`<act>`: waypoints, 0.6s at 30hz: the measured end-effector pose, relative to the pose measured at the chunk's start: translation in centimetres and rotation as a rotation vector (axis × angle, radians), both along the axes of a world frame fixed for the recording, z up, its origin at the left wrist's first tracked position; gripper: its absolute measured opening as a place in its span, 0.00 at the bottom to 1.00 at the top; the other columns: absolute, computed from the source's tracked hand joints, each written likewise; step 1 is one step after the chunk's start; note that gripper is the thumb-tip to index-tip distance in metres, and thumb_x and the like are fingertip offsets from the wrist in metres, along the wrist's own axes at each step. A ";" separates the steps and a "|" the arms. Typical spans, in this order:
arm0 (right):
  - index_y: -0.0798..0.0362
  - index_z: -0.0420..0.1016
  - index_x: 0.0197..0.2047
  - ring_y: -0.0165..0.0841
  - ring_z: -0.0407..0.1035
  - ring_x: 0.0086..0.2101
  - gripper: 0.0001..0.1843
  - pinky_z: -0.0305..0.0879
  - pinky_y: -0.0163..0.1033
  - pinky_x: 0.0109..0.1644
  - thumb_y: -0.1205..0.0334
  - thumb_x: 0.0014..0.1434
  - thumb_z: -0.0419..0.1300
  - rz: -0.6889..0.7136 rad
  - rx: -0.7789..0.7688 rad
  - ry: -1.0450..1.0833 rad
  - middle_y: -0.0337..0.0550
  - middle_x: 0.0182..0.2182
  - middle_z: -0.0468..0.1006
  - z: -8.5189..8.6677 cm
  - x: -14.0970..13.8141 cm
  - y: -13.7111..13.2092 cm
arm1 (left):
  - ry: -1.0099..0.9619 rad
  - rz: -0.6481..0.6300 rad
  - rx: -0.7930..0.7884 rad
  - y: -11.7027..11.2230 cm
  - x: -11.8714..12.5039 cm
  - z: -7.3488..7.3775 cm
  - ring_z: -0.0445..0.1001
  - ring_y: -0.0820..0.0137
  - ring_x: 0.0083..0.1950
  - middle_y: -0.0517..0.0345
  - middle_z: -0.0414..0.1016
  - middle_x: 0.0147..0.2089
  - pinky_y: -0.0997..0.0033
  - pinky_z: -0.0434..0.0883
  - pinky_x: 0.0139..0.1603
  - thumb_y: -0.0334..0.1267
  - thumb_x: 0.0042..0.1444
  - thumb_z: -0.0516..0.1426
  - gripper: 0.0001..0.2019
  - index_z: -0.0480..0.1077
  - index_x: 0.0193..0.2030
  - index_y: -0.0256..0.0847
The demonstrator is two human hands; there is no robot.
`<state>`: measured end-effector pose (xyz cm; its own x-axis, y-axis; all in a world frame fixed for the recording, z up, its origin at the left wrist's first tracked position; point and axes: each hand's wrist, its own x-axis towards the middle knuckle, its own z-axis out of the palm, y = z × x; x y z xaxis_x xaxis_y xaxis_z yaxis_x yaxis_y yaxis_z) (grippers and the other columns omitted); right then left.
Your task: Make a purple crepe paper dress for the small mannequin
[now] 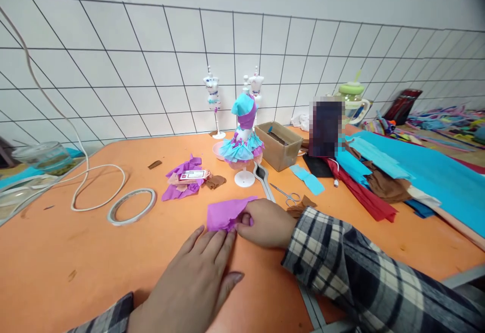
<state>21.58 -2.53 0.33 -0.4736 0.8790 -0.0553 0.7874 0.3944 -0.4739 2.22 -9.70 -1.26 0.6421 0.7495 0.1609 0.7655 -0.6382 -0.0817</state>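
Note:
A sheet of purple crepe paper (223, 212) lies on the orange table in front of me. My left hand (197, 267) rests flat, its fingertips pressing the paper's near edge. The thumb is spread away from the other fingers. With bent fingers and thumb, my right hand (263, 222) pinches the paper's right part, and some of the paper is hidden under it. Beyond the paper stands a small mannequin (245, 136) in a blue and purple ruffled paper dress, on a white round base.
Small scissors (288, 195) and tweezers (264, 179) lie past my right hand. A cardboard box (280, 146) stands behind them. Purple scraps (182, 191) and a tape roll (132, 206) are left. Coloured paper strips (373, 204) spread at right. A white cable (85, 171) loops at left.

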 end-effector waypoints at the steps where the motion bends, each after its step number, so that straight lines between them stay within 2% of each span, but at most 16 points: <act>1: 0.52 0.76 0.33 0.30 0.68 0.29 0.08 0.51 0.35 0.29 0.59 0.56 0.57 0.009 -0.011 0.051 0.39 0.29 0.78 0.0 0.3 0.1 | -0.009 0.013 -0.022 0.2 0.0 0.3 0.74 0.49 0.55 0.40 0.76 0.56 0.41 0.64 0.62 0.50 0.64 0.51 0.26 0.68 0.62 0.35; 6: 0.50 0.77 0.37 0.31 0.70 0.35 0.08 0.57 0.34 0.36 0.58 0.55 0.60 0.030 0.004 0.162 0.38 0.34 0.80 0.3 1.5 0.3 | -0.051 0.048 -0.122 0.8 0.1 1.2 0.73 0.53 0.52 0.46 0.76 0.51 0.43 0.66 0.60 0.48 0.64 0.53 0.20 0.71 0.56 0.39; 11: 0.49 0.77 0.36 0.30 0.68 0.31 0.11 0.55 0.34 0.34 0.53 0.52 0.64 0.053 0.010 0.077 0.36 0.30 0.79 0.8 1.6 -0.2 | -0.073 0.032 -0.127 1.1 0.0 1.6 0.72 0.54 0.51 0.47 0.75 0.50 0.46 0.66 0.57 0.48 0.63 0.54 0.19 0.71 0.55 0.40; 15: 0.51 0.76 0.34 0.29 0.65 0.28 0.06 0.52 0.34 0.31 0.59 0.53 0.61 0.019 0.036 -0.003 0.37 0.28 0.77 0.5 1.5 0.0 | -0.034 0.024 -0.127 1.2 0.0 1.8 0.72 0.54 0.50 0.47 0.75 0.49 0.47 0.65 0.57 0.50 0.63 0.53 0.20 0.70 0.55 0.40; 18: 0.52 0.75 0.30 0.28 0.63 0.25 0.06 0.50 0.34 0.30 0.61 0.55 0.58 -0.007 0.029 -0.044 0.37 0.24 0.75 0.3 1.5 0.3 | -0.019 0.015 -0.142 1.2 0.0 1.9 0.71 0.55 0.50 0.48 0.75 0.49 0.47 0.65 0.57 0.51 0.64 0.53 0.21 0.70 0.56 0.41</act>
